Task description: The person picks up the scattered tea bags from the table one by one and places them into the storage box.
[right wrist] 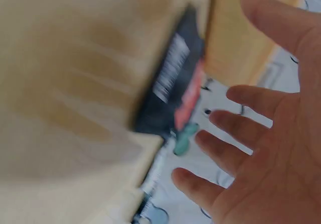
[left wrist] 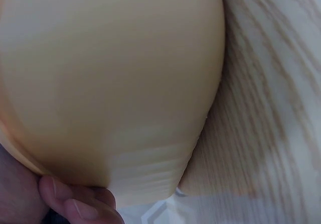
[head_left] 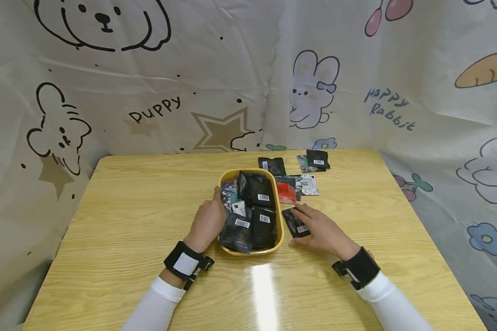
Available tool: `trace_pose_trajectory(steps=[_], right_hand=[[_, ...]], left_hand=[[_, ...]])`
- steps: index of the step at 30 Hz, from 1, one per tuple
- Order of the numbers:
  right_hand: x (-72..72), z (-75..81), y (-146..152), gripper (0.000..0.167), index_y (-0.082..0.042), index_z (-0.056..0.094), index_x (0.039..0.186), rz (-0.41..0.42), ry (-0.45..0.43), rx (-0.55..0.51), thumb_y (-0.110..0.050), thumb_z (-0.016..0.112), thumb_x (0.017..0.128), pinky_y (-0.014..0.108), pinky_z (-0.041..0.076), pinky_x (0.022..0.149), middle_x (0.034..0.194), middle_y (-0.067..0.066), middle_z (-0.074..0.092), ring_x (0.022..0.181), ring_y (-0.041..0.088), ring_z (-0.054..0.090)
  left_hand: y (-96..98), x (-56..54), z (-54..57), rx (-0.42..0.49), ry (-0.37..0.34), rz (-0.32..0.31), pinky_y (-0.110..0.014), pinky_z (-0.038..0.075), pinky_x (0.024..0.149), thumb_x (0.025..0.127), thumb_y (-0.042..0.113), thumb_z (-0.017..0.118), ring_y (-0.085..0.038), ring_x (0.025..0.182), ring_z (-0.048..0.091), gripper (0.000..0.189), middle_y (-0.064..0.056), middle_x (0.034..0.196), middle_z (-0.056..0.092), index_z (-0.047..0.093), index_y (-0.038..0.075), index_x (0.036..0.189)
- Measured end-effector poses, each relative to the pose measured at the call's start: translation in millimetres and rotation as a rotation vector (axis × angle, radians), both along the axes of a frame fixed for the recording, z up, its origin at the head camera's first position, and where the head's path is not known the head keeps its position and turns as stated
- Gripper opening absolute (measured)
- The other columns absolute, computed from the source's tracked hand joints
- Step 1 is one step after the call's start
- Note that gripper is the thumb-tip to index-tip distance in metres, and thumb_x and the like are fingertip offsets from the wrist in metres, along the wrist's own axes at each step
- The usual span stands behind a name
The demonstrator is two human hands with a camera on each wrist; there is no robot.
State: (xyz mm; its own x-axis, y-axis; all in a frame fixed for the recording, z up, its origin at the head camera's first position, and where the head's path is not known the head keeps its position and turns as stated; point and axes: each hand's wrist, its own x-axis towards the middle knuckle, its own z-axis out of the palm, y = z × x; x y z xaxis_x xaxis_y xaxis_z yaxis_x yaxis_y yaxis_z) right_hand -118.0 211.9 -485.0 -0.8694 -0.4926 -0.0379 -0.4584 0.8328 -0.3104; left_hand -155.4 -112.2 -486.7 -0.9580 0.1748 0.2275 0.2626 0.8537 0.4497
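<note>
A yellow plastic basket stands on the table, filled with black packets that bear white barcode labels. My left hand grips the basket's left rim; in the left wrist view its curled fingertips show at the edge of the basket wall. Just right of the basket, my right hand hovers over or touches a single black packet; contact cannot be told. The right wrist view shows that hand with fingers spread and relaxed, apart from a blurred black packet.
Behind and right of the basket lie a black packet, a red packet, a white patterned packet and another black packet on a patterned one. A printed cloth hangs behind the wooden table.
</note>
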Motion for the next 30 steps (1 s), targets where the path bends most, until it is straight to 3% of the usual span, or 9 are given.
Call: trace_pose_trajectory(steps=[4, 10, 15, 21, 24, 30], right_hand=[[3.3, -10.8, -3.3, 0.076, -0.007, 0.045, 0.146, 0.012, 0.007, 0.016, -0.039, 0.075, 0.084, 0.052, 0.039, 0.102, 0.150, 0.017, 0.038, 0.133, 0.039, 0.041], [-6.3, -10.5, -6.6, 0.047, -0.008, 0.058, 0.136, 0.082, 0.173, 0.056, -0.001, 0.063, 0.089, 0.048, 0.049, 0.090, 0.135, 0.015, 0.056, 0.115, 0.034, 0.058], [-16.9, 11.7, -5.1, 0.036, -0.008, 0.064, 0.128, 0.042, 0.252, 0.017, 0.002, 0.057, 0.094, 0.046, 0.053, 0.079, 0.118, 0.011, 0.068, 0.100, 0.029, 0.067], [-37.5, 48.6, -21.9, 0.038, -0.002, 0.057, 0.135, 0.002, 0.436, -0.147, -0.001, 0.053, 0.097, 0.047, 0.049, 0.090, 0.129, 0.016, 0.061, 0.114, 0.033, 0.060], [-47.5, 62.2, -43.2, 0.043, -0.001, 0.054, 0.137, 0.063, 0.487, -0.165, 0.005, 0.052, 0.095, 0.046, 0.047, 0.094, 0.136, 0.015, 0.056, 0.119, 0.033, 0.057], [-70.9, 75.7, -99.8, 0.046, -0.004, 0.054, 0.139, 0.270, 0.507, -0.073, 0.005, 0.054, 0.094, 0.042, 0.041, 0.102, 0.138, 0.014, 0.054, 0.124, 0.030, 0.053]], left_hand=[[-2.9, -1.2, 0.6, 0.006, 0.005, -0.007, -0.038, 0.042, 0.039, 0.095, 0.002, 0.048, -0.027, 0.050, 0.059, 0.048, -0.019, 0.065, 0.061, 0.039, -0.016, 0.138], [-6.4, -2.0, 1.3, 0.006, -0.029, 0.018, -0.036, 0.041, 0.039, 0.096, 0.003, 0.048, -0.024, 0.048, 0.058, 0.049, -0.018, 0.064, 0.061, 0.038, -0.016, 0.139], [-8.7, -2.8, 0.0, 0.010, -0.046, 0.010, -0.034, 0.039, 0.038, 0.096, 0.004, 0.048, -0.021, 0.047, 0.056, 0.050, -0.016, 0.063, 0.060, 0.037, -0.017, 0.140], [-8.5, -2.7, 0.5, 0.019, -0.050, 0.028, -0.035, 0.040, 0.040, 0.096, 0.004, 0.048, -0.023, 0.050, 0.058, 0.050, -0.018, 0.067, 0.062, 0.036, -0.015, 0.141], [-5.9, -2.1, 0.8, 0.038, -0.067, 0.018, -0.035, 0.042, 0.040, 0.097, 0.005, 0.046, -0.024, 0.053, 0.061, 0.050, -0.020, 0.071, 0.064, 0.036, -0.014, 0.142], [-3.1, 0.3, 0.4, 0.029, -0.056, 0.010, -0.036, 0.043, 0.041, 0.096, 0.004, 0.049, -0.026, 0.055, 0.062, 0.050, -0.020, 0.072, 0.064, 0.037, -0.015, 0.141]])
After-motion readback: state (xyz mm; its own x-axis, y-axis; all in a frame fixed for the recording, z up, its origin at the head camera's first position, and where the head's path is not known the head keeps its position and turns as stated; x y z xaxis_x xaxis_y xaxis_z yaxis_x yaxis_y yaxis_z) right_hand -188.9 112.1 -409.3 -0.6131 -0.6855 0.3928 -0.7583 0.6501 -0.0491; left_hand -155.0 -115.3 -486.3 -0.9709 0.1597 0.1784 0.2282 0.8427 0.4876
